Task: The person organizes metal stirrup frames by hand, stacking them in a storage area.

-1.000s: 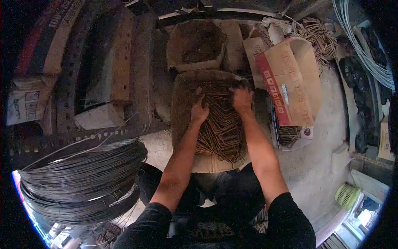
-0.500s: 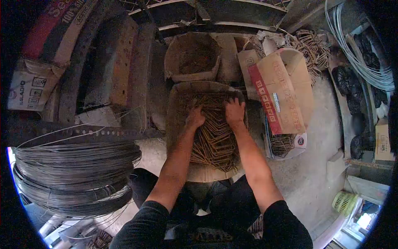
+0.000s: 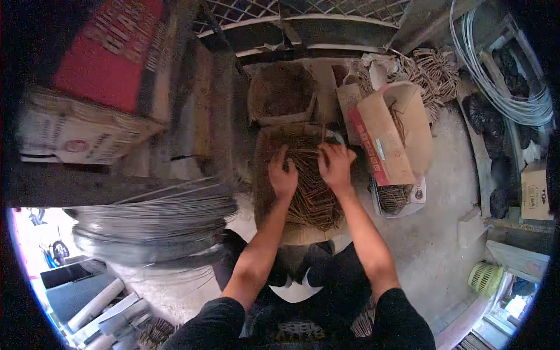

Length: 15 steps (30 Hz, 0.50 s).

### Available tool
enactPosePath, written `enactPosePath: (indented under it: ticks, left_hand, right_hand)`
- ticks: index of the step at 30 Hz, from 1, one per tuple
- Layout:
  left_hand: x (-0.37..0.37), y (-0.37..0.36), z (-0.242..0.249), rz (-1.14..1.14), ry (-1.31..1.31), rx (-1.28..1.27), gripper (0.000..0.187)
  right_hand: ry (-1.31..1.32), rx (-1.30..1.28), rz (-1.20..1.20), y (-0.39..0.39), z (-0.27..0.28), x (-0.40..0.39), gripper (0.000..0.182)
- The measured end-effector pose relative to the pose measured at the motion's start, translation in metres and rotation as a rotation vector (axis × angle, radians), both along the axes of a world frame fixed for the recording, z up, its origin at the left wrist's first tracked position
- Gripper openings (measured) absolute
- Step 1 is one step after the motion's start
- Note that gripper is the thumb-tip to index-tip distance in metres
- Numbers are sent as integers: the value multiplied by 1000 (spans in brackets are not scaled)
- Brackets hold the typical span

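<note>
A cardboard box [image 3: 265, 219] between my legs is full of thin, brownish, bent metal rods [image 3: 312, 195], which look like rebar stirrups stacked in a nested pattern. Over the box's left part is my left hand [image 3: 284, 177], its thumb and fingers apart. On the other side, my right hand [image 3: 336, 166] is above the rods with its fingers spread and slightly bent. Neither hand is visibly wrapped round a rod; whether the fingertips touch the metal is hard to make out.
Behind stands another worn cardboard box [image 3: 252, 102]. To the right, an opened carton [image 3: 399, 163] leans above a container of rods [image 3: 392, 199]. A large wire coil [image 3: 151, 224] is at left, below stacked cartons [image 3: 87, 131]. More bent rods [image 3: 434, 76] are piled at back right.
My view has turned leftward, so the box sits farther right. My hands have come up from the rods, and the fingers of the left hand show more openly.
</note>
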<state>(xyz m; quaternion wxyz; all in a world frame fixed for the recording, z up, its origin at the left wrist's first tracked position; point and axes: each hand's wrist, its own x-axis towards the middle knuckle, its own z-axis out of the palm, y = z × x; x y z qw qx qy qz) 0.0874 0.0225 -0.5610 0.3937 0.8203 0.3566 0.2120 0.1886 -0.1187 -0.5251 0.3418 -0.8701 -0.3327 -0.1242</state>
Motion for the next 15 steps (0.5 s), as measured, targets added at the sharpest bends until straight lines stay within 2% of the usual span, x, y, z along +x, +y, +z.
enactPosePath:
  ticks: [1,3,7,8,10,14,15]
  left_hand:
    - [-7,-6,26,5,4,2,42]
    - [-22,-19,79,-70,-28,219,45]
    - [-47,-51,232,-140,-35,217,46]
    - [-53,-57,268,-182,-82,218,46]
    - [-63,-68,336,-218,-140,228,45]
    - [-75,-83,457,-230,-249,221,44]
    - [-77,-85,485,-190,-272,145,40]
  right_hand:
    - [4,2,5,-4,26,-15,25]
    - [96,15,-233,-17,80,-46,18]
    - [259,287,-481,-50,190,-95,16]
    - [253,293,-481,-56,221,-107,16]
    - [404,498,-629,-67,284,-127,14]
    - [553,610,-653,-76,384,-152,18]
    - [578,712,-620,-73,408,-155,27]
